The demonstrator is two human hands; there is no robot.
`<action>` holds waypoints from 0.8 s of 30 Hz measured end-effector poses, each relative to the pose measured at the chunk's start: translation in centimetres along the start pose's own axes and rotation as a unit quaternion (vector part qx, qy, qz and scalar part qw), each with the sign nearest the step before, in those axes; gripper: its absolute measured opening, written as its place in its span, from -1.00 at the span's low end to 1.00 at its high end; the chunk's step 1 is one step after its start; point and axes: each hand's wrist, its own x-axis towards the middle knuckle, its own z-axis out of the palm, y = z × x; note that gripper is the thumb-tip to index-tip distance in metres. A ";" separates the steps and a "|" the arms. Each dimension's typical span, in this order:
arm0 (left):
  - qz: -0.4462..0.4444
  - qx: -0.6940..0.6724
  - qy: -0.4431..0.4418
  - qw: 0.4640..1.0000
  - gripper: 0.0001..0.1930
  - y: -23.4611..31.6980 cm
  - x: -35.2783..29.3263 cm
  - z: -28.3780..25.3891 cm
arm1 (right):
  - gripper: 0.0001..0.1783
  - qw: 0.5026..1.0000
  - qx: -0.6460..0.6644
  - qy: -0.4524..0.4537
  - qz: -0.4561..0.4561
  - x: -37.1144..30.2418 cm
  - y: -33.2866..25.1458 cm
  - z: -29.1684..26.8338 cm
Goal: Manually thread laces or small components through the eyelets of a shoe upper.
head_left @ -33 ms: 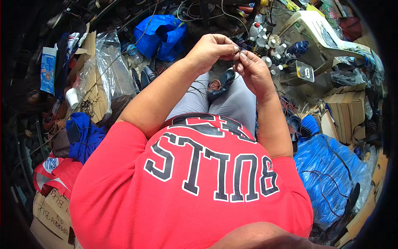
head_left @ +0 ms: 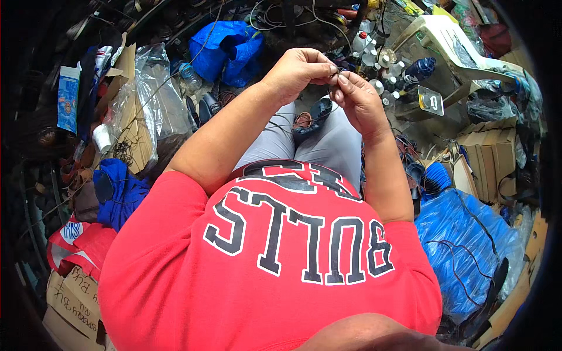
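Note:
Over my knees, my left hand [head_left: 297,71] and my right hand [head_left: 358,103] meet, thumbs and fingers pinched together. Something small and dark sits between the fingertips, too small to name. Just below the hands, a dark shoe [head_left: 317,120] with a brown inner side rests between my thighs, against the grey trousers [head_left: 332,139]. Thin dark strands cross the trousers beside the shoe. Neither hand touches the shoe.
A blue plastic bag [head_left: 219,50] lies ahead on the left, near clear plastic sheeting [head_left: 161,88]. Several bottles [head_left: 374,55] and a white plastic chair [head_left: 451,44] stand ahead on the right. Cardboard [head_left: 489,155] and a large blue plastic bundle [head_left: 459,245] lie at my right.

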 end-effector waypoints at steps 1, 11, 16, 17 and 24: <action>0.001 0.001 0.000 1.000 -0.89 -0.1 0.1 -0.1 | -0.83 0.999 -0.040 -0.013 0.002 0.0 -0.2 0.0; 0.075 -0.065 0.027 0.995 -0.93 -0.9 0.8 0.9 | -0.88 0.963 -0.218 0.077 -0.138 0.8 0.6 1.2; 0.099 -0.087 0.038 0.991 -0.92 -2.0 0.8 0.6 | -0.90 0.849 -0.477 0.125 -0.189 0.7 -0.9 1.4; 0.070 -0.077 0.063 0.993 -0.88 -1.5 0.4 0.9 | -0.90 0.802 -0.537 0.134 -0.225 0.9 -1.2 1.4; 0.046 0.020 0.099 0.994 -0.84 0.3 -0.6 0.6 | -0.90 0.659 -0.665 0.138 -0.323 0.2 -2.5 2.3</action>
